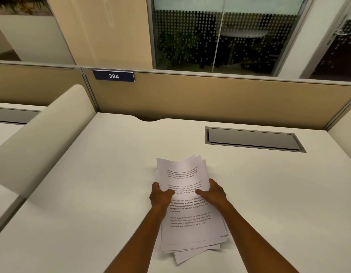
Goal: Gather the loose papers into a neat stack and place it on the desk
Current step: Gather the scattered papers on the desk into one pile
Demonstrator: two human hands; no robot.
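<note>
A bundle of white printed papers (187,223) is in both hands over the middle of the white desk (91,184). My left hand (160,197) grips its left edge, thumb on the top sheet. My right hand (214,193) grips the right edge the same way. The sheets are uneven: corners fan out at the far end and one sheet pokes out askew at the near end. I cannot tell whether the near end rests on the desk or hangs just above it.
A grey cable hatch (253,139) is set into the desk at the back right. A tan partition (210,97) with a blue "384" plate (113,76) closes the far edge. A curved white divider (42,138) rises on the left.
</note>
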